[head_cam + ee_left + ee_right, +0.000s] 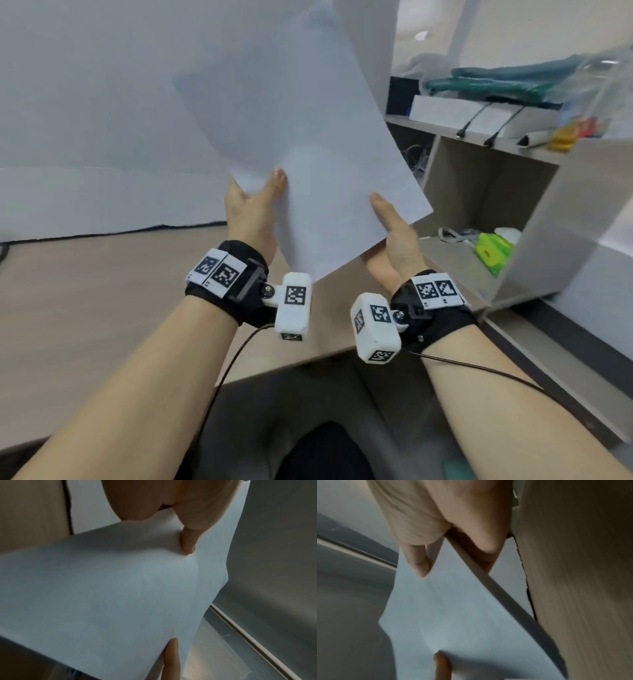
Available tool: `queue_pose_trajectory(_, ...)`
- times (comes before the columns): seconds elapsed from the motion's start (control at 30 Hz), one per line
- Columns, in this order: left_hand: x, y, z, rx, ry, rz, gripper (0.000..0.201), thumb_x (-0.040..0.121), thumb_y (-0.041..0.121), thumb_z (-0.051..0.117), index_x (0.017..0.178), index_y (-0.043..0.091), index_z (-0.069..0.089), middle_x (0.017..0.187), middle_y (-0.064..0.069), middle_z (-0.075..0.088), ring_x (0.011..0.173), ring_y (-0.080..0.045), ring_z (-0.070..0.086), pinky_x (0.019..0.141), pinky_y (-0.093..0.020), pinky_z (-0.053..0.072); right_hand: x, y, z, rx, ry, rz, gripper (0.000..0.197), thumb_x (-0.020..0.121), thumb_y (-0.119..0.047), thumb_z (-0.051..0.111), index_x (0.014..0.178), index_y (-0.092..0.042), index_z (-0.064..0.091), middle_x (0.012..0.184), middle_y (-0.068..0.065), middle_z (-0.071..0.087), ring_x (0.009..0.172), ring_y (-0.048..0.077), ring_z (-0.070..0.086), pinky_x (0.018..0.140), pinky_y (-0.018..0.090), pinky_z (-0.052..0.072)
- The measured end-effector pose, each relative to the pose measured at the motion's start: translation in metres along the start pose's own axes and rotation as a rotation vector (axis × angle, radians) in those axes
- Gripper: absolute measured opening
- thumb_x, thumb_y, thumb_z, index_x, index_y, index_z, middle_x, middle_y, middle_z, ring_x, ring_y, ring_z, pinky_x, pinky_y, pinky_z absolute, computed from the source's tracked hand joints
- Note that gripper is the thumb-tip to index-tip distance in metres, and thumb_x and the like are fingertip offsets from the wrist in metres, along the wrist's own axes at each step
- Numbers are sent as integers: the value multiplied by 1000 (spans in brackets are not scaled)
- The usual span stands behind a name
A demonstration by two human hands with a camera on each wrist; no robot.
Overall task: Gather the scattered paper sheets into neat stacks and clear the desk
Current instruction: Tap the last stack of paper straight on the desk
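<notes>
paper sheets (308, 164), flat, smooth, white, pinched by both hands

Plain white sheets (308, 164) — wood-grain desk (85, 308)

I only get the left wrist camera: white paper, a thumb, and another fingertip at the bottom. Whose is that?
Observer: It belongs to the right hand. The head view shows it pinching the paper at the near right corner, across from the left hand.
Operator: One sheet or several?
Observer: Probably several. The right wrist view shows a thick edge between thumb and fingers.
Operator: Is it lying on the desk?
Observer: No. The head view shows it held up in the air over the desk.
</notes>
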State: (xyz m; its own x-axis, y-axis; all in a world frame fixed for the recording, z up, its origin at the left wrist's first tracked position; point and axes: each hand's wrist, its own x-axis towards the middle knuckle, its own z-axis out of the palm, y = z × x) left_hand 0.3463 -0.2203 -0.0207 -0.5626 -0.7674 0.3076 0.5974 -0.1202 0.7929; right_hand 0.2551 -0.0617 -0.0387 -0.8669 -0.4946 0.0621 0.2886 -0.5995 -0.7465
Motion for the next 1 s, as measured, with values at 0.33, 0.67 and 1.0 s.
queue_pose_trajectory(0.33, -109, -54, 106, -38, -73, -411, 28, 90, 15, 74, 113, 12, 58, 107, -5, 72, 96, -23, 72, 91, -41, 58, -87, -101, -86, -499, 461, -569, 33, 87, -14, 71, 119, -11, 62, 105, 1, 74, 91, 17, 73, 78, 38, 61)
queue_pose_trajectory(0.67, -152, -101, 174, -2, -173, -682, 40, 91, 0, 64, 129, 3, 52, 108, -20, 68, 98, -34, 68, 83, -47, 60, -189, -191, -195, -684, 628, -579, 23, 88, -10, 70, 109, -17, 63, 101, -1, 73, 85, 15, 74, 70, 31, 60)
queue_pose_trajectory(1.0, -193, -222, 236, 185, -344, -936, 43, 89, -19, 43, 129, -2, 43, 112, -27, 58, 98, -42, 63, 65, -54, 57, -205, -223, -317, -717, 915, -335, 19, 89, -2, 66, 104, -11, 59, 97, 7, 68, 80, 23, 68, 64, 30, 60)
